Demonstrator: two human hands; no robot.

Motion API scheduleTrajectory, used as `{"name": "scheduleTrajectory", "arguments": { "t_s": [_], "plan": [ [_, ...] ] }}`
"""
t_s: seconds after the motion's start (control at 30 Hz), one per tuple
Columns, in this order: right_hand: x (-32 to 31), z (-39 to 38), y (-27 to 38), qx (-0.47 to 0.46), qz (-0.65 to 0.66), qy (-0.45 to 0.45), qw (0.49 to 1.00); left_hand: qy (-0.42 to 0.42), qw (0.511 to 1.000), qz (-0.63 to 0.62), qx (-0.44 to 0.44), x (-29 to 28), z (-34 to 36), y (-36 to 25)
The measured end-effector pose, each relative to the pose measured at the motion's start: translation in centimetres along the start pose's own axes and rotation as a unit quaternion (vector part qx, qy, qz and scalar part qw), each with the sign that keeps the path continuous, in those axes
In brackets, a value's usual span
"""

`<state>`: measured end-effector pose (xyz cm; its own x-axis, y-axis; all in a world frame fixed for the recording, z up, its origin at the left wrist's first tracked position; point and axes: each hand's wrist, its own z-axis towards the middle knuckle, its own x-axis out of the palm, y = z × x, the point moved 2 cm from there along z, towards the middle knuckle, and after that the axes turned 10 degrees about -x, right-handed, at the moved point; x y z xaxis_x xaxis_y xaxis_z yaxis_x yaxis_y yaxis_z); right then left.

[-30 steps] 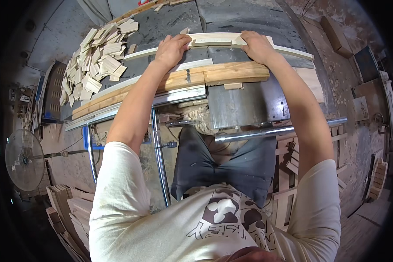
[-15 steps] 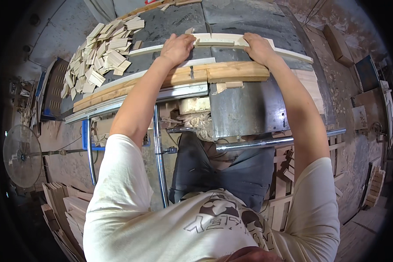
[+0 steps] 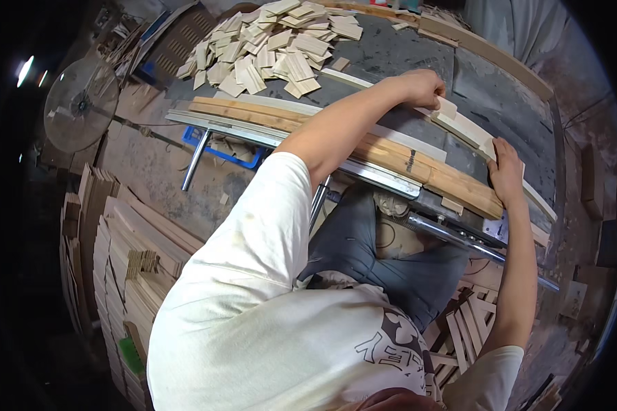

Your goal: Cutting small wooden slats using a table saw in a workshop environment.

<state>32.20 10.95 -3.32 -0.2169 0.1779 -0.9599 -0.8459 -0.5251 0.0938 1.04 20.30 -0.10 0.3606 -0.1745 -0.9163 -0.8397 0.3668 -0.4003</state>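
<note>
A pale wooden strip (image 3: 463, 131) lies along the far side of the dark metal table, spanning the gap between my hands. My left hand (image 3: 421, 89) is closed at its left end, fingers curled around a small pale wood piece (image 3: 447, 107). At the strip's right end my right hand (image 3: 506, 172) is closed over the pale wood, fingers bent over its far edge. Part of the wood is hidden under both hands. Nearer me, a thick brown wooden bar (image 3: 384, 152) runs along the metal rail (image 3: 380, 177).
Many thin wood pieces (image 3: 274, 51) are heaped at the table's far left. Stacked boards (image 3: 127, 274) stand at lower left, below a round fan (image 3: 81, 106). A metal tube (image 3: 452, 236) projects at the near right. Slatted wood (image 3: 466, 322) lies beneath.
The view has swung to the right, so the table now slants down rightward. Both hands remain at the wooden strip. My left hand's fingers are more curled than before.
</note>
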Motion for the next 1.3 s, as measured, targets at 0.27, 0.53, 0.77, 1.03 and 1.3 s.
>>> {"name": "scheduleTrajectory", "arguments": {
  "t_s": [0.27, 0.53, 0.77, 1.03, 1.3],
  "plan": [
    [-1.8, -0.4, 1.0, 0.005, -0.018, 0.03, 0.999, -0.231, 0.847, -0.444, -0.177, -5.1, -11.1, 9.9],
    [-1.7, 1.4, -1.5, 0.029, 0.01, 0.05, 0.998, -0.474, 0.815, -0.132, -0.305, -4.5, -21.8, 19.7],
    [-1.1, 8.5, -3.6, -0.071, 0.04, 0.021, 0.996, -0.352, 0.915, -0.14, -0.138, -2.7, -17.5, 9.4],
    [0.2, 6.8, 0.7, -0.062, 0.13, 0.053, 0.988, -0.253, 0.967, -0.027, 0.018, -0.5, -10.1, 3.8],
    [0.9, 6.3, 3.3, -0.059, 0.045, -0.01, 0.997, -0.152, 0.982, 0.061, 0.09, 1.5, -5.1, 0.8]
  ]
}}
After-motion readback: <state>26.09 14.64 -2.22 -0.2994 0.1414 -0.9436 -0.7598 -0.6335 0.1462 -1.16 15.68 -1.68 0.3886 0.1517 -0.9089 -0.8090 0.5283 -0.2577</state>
